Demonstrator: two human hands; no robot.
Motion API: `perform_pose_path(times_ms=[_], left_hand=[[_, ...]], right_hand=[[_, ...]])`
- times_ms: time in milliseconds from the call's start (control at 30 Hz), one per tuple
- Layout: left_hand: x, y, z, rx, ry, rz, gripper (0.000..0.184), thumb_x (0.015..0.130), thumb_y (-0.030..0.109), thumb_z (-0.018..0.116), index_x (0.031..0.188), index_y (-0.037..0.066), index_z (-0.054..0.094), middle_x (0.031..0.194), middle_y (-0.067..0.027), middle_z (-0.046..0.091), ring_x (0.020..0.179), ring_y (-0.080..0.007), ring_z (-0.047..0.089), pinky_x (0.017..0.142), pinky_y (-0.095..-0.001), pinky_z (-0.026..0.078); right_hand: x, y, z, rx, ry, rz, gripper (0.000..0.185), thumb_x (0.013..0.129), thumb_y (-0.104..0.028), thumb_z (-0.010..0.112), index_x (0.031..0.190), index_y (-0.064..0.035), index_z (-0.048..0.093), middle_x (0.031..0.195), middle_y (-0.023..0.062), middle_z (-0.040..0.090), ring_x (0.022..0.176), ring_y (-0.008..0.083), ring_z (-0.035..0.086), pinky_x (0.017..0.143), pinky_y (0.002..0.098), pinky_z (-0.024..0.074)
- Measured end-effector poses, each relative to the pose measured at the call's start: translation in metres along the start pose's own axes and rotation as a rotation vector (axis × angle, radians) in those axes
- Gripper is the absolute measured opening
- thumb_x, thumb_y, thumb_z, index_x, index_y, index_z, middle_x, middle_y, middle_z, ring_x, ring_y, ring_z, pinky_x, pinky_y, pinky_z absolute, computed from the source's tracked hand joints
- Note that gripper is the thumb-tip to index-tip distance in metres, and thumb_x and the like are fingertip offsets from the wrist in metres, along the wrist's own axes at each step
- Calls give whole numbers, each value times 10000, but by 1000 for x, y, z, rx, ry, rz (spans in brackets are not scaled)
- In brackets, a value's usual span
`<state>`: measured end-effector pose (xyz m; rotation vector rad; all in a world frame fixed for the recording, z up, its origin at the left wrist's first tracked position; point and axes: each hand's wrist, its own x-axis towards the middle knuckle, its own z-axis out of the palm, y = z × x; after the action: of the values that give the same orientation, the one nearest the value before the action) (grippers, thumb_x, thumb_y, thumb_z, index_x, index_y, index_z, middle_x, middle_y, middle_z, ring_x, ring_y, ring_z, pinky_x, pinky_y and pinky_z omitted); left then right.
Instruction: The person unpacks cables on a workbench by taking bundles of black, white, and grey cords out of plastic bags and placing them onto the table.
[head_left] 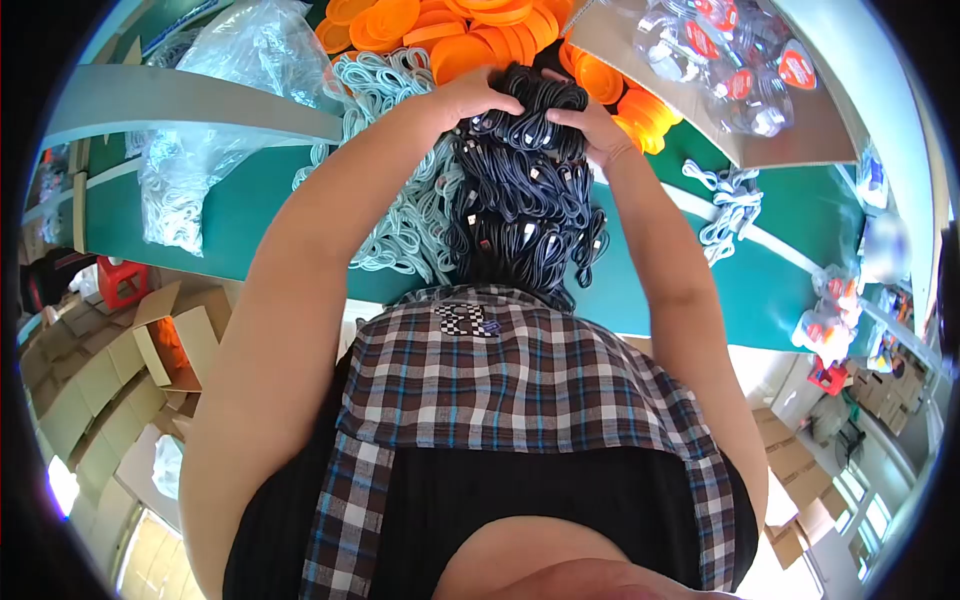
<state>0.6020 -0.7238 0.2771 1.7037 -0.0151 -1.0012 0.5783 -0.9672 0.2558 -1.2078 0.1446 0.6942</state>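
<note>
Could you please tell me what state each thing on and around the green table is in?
Dark cables: coiled in bundles, heaped
Left hand: gripping the top dark bundles
Right hand: gripping them too
Pale cables: coiled, heaped
Orange discs: piled, partly overlapping
Plastic bag: crumpled
Upper right carton: open, holding clear containers
Left carton: open, something orange inside

From your head, the camera looks forward and steeply down, your checked apron (540, 390) close below it, the worktop's (620, 300) near edge farther out.
</note>
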Motion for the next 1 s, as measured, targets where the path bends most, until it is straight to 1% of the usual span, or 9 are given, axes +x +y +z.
perform_pose_path(times_ms=[133, 167, 200, 233, 300, 467, 667, 800, 1000], left_hand=[[-60, -10, 22, 311, 334, 648, 651, 662, 139, 764, 1276, 42, 571, 1258, -146, 615, 1118, -318, 604, 984, -356, 460], [-73, -14, 26, 493, 339, 810, 679, 650, 122, 752, 1293, 58, 541, 1310, -139, 583, 1174, -309, 572, 1016, -378, 438], [-85, -16, 29, 676, 345, 978, 710, 638, 105, 740, 1310, 75, 511, 1362, -132, 552, 1230, -300, 541, 1049, -399, 415], [-95, -24, 33, 682, 339, 986, 710, 638, 105, 740, 1310, 75, 511, 1362, -132, 552, 1230, -300, 541, 1049, -399, 415], [-111, -56, 49, 1236, 218, 1137, 746, 635, 91, 729, 1336, 109, 475, 1444, -110, 469, 1357, -260, 421, 1118, -454, 336], [-129, -73, 87, 1201, 197, 1087, 794, 654, 177, 765, 1373, 145, 430, 1460, -97, 435, 1410, -270, 341, 1154, -551, 266], [-115, -61, 82, 1055, 246, 1106, 806, 654, 176, 773, 1380, 145, 425, 1419, -108, 435, 1385, -300, 361, 1140, -506, 304], [-107, -42, 77, 1277, 270, 982, 830, 650, 162, 784, 1392, 136, 412, 1357, -120, 449, 1317, -319, 409, 1100, -441, 367], [-106, -28, 97, 1537, 369, 821, 811, 651, 146, 783, 1385, 144, 440, 1295, -118, 470, 1239, -328, 446, 1028, -391, 425]], right_hand=[[-66, -25, 38, -702, -165, -396, 574, 824, -133, 706, 1368, -155, 524, 1383, 75, 547, 1265, 265, 532, 1050, 426, 440], [-78, -16, 41, -694, -154, -398, 574, 824, -133, 706, 1368, -155, 524, 1383, 75, 547, 1265, 265, 532, 1050, 426, 440], [-88, -5, 38, -959, -210, -575, 571, 822, -137, 696, 1365, -183, 524, 1409, 58, 522, 1292, 267, 504, 1073, 442, 414], [-97, 8, 34, -1228, -264, -752, 569, 820, -142, 686, 1361, -211, 524, 1435, 41, 497, 1319, 269, 476, 1096, 458, 387], [-115, 37, 26, -1765, -369, -1088, 569, 815, -151, 667, 1354, -267, 524, 1487, 7, 448, 1373, 273, 420, 1142, 491, 334], [-126, 84, 10, -1817, -289, -1044, 581, 818, -145, 592, 1369, -298, 493, 1540, -33, 364, 1437, 281, 318, 1178, 535, 271], [-124, 73, 17, -1731, -264, -1038, 640, 777, -76, 607, 1382, -241, 477, 1522, -7, 394, 1432, 283, 327, 1167, 500, 289], [-116, 66, 30, -1082, -165, -918, 686, 716, -18, 600, 1373, -173, 480, 1508, 16, 411, 1426, 291, 332, 1150, 476, 293], [-117, 63, 33, -1361, 38, -764, 742, 648, 13, 614, 1364, -128, 479, 1501, 30, 418, 1407, 292, 358, 1139, 456, 287]])
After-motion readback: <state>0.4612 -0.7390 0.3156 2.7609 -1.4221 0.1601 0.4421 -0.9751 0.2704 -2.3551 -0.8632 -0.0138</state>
